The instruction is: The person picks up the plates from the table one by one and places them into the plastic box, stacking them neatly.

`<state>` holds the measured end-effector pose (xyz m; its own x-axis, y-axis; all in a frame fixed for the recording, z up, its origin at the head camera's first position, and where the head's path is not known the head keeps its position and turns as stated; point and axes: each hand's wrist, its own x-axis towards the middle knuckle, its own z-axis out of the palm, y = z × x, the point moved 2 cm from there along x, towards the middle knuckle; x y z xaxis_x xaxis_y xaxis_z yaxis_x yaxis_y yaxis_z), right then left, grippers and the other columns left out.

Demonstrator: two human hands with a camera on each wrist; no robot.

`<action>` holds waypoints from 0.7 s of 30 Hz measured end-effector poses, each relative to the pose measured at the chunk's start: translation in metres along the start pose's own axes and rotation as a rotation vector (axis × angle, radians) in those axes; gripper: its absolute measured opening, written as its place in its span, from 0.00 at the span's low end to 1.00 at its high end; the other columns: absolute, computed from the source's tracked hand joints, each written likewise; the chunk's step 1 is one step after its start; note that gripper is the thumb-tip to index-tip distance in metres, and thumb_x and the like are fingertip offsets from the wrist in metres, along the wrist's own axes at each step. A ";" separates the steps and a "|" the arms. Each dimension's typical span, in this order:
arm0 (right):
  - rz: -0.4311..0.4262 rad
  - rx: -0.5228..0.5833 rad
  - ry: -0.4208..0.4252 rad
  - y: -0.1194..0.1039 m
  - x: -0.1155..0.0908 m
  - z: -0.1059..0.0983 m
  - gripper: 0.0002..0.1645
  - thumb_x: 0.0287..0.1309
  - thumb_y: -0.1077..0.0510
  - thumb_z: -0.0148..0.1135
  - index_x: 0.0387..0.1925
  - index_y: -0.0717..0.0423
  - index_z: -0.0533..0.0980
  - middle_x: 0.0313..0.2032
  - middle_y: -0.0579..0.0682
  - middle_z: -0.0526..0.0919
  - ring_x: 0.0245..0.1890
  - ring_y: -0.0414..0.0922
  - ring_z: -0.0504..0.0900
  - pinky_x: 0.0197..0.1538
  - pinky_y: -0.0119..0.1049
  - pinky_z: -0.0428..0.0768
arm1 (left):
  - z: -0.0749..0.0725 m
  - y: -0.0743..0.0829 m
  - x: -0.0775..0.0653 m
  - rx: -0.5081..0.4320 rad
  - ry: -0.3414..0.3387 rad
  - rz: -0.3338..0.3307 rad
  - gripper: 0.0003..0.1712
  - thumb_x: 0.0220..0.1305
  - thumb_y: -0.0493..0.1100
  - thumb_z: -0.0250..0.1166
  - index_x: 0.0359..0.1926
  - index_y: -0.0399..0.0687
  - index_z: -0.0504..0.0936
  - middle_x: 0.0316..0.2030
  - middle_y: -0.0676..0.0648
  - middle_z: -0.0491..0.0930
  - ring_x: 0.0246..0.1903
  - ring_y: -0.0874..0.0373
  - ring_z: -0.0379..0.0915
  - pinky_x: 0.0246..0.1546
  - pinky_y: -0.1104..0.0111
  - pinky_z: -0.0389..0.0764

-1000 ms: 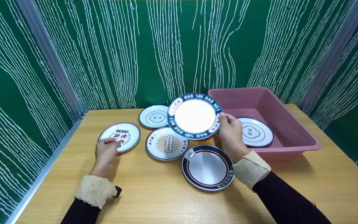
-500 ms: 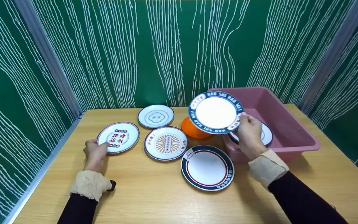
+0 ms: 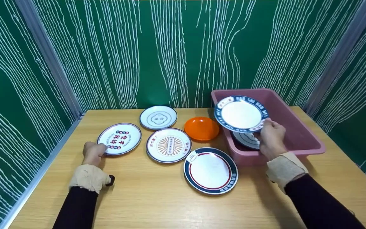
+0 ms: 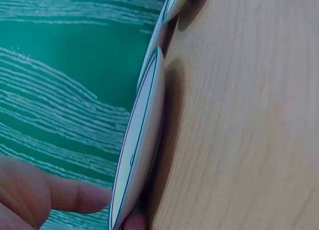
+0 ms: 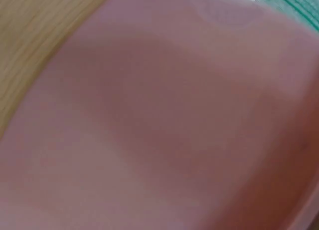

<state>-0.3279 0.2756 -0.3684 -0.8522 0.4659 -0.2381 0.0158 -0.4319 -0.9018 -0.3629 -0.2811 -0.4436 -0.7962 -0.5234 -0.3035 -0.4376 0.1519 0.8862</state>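
Observation:
My right hand (image 3: 272, 136) grips the right edge of a white plate (image 3: 241, 114) with a dark teal lettered rim, holding it tilted over the left part of a pink plastic tub (image 3: 292, 127). Beneath it, another white plate (image 3: 246, 140) with a grey line pattern shows partly inside the tub. At the table's left, my left hand (image 3: 93, 153) pinches the near-left edge of a white plate (image 3: 119, 139) with red characters. In the left wrist view, the thumb is at that plate's upper face (image 4: 134, 140) and a fingertip (image 4: 134, 222) is under its rim.
Between the hands lie a plate with a sunburst print (image 3: 169, 145), a white plate with a grey emblem (image 3: 158, 117), an orange dish (image 3: 201, 128) and a dark-rimmed plate with a red ring (image 3: 211, 170). A green wall (image 3: 183, 54) stands behind the wooden table (image 3: 157, 203).
My right hand has carried the teal-rimmed plate rightward over the tub, uncovering the orange dish. My left hand has shifted left and down to the edge of the red-character plate.

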 end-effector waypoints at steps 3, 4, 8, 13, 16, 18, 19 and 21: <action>0.075 -0.028 0.013 -0.003 0.007 -0.008 0.27 0.72 0.51 0.37 0.68 0.57 0.59 0.55 0.52 0.71 0.43 0.40 0.79 0.41 0.29 0.82 | -0.001 0.002 0.005 -0.031 0.000 -0.033 0.30 0.52 0.22 0.51 0.60 0.25 0.64 0.50 0.39 0.68 0.42 0.51 0.68 0.35 0.66 0.80; 0.096 -0.038 0.018 -0.004 0.009 -0.011 0.28 0.72 0.51 0.36 0.69 0.55 0.58 0.58 0.51 0.69 0.46 0.41 0.78 0.43 0.30 0.81 | -0.002 0.002 0.006 -0.039 0.002 -0.044 0.31 0.50 0.21 0.51 0.60 0.25 0.65 0.49 0.39 0.68 0.39 0.52 0.69 0.32 0.67 0.81; 0.134 -0.068 0.044 -0.005 0.021 -0.020 0.29 0.72 0.50 0.36 0.70 0.53 0.56 0.60 0.50 0.67 0.48 0.41 0.76 0.46 0.31 0.80 | -0.004 0.001 0.010 -0.052 -0.012 -0.052 0.35 0.48 0.19 0.53 0.62 0.24 0.61 0.52 0.37 0.67 0.38 0.51 0.70 0.31 0.66 0.83; 0.134 -0.077 0.102 -0.008 0.036 -0.029 0.29 0.72 0.52 0.36 0.70 0.54 0.54 0.55 0.49 0.68 0.45 0.40 0.77 0.43 0.31 0.82 | -0.004 -0.001 0.011 -0.061 -0.020 -0.053 0.35 0.47 0.19 0.55 0.60 0.24 0.62 0.51 0.37 0.67 0.36 0.51 0.72 0.34 0.65 0.83; 0.128 -0.062 0.134 -0.011 0.044 -0.036 0.28 0.72 0.54 0.36 0.70 0.56 0.55 0.56 0.49 0.67 0.44 0.40 0.77 0.39 0.31 0.82 | -0.004 -0.001 0.010 -0.082 -0.014 -0.066 0.33 0.47 0.19 0.56 0.59 0.24 0.65 0.50 0.37 0.69 0.37 0.52 0.73 0.35 0.65 0.83; 0.127 -0.044 0.152 -0.013 0.048 -0.039 0.27 0.72 0.55 0.36 0.69 0.56 0.55 0.57 0.48 0.66 0.44 0.40 0.76 0.37 0.31 0.83 | -0.004 -0.001 0.010 -0.095 -0.011 -0.075 0.33 0.48 0.19 0.56 0.59 0.24 0.65 0.50 0.38 0.69 0.38 0.52 0.73 0.36 0.66 0.83; 0.129 -0.033 0.158 -0.014 0.050 -0.041 0.28 0.72 0.56 0.36 0.70 0.55 0.53 0.58 0.48 0.65 0.45 0.40 0.75 0.36 0.31 0.83 | -0.004 -0.001 0.010 -0.101 -0.010 -0.078 0.33 0.48 0.19 0.56 0.60 0.24 0.65 0.51 0.38 0.69 0.38 0.52 0.72 0.36 0.66 0.83; 0.144 -0.019 0.166 -0.015 0.053 -0.044 0.29 0.72 0.57 0.36 0.71 0.51 0.50 0.60 0.47 0.63 0.47 0.40 0.73 0.36 0.32 0.83 | -0.005 0.000 0.010 -0.107 -0.004 -0.084 0.33 0.48 0.19 0.56 0.60 0.25 0.65 0.50 0.38 0.69 0.38 0.52 0.72 0.36 0.66 0.83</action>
<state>-0.3503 0.3405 -0.3831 -0.7425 0.5222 -0.4195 0.1420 -0.4894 -0.8604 -0.3692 -0.2903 -0.4455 -0.7604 -0.5269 -0.3798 -0.4563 0.0173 0.8897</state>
